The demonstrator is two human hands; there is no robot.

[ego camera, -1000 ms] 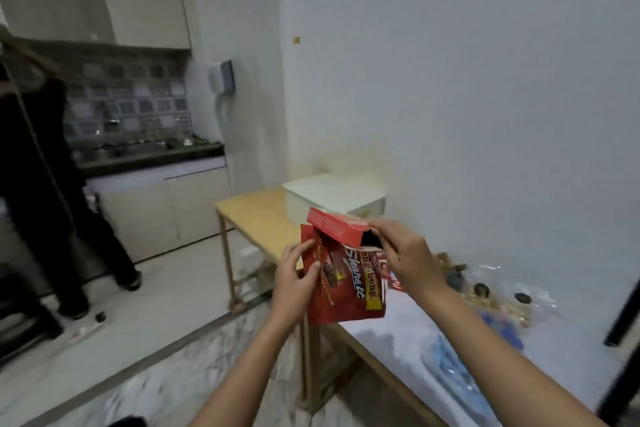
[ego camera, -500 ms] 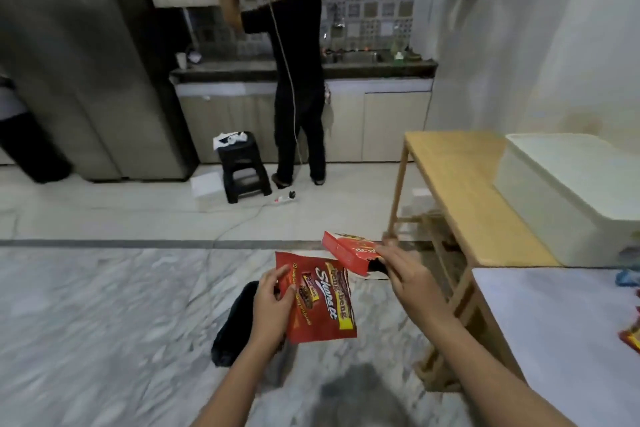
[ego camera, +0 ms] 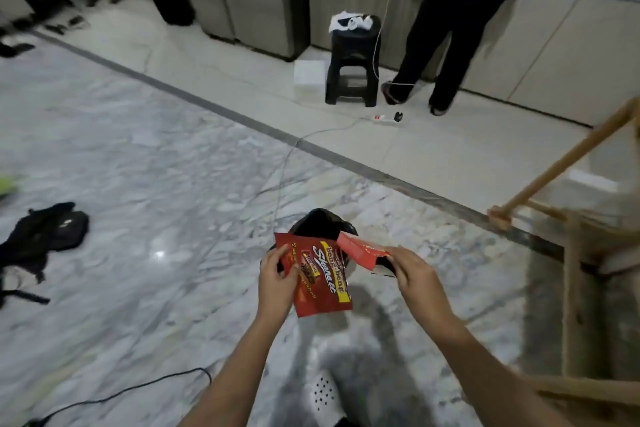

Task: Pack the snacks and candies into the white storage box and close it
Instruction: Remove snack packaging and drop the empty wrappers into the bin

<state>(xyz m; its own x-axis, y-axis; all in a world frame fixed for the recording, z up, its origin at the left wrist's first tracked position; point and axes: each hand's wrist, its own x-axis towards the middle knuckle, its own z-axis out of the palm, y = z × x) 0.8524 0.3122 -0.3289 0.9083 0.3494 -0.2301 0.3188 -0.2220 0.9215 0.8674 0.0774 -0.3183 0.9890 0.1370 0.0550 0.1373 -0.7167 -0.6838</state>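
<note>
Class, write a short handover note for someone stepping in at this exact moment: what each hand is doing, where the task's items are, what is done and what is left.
Left hand: grips the red snack pouch by its left edge.
Right hand: pinches the small red carton at its open end.
Both are held over the floor, above a black bag. A wooden table frame is at the right edge.
The white storage box is out of view.
Done: nothing shown packed.
Left: likely turn right to find the box, put both items in, add any other snacks, then close the lid.
</note>
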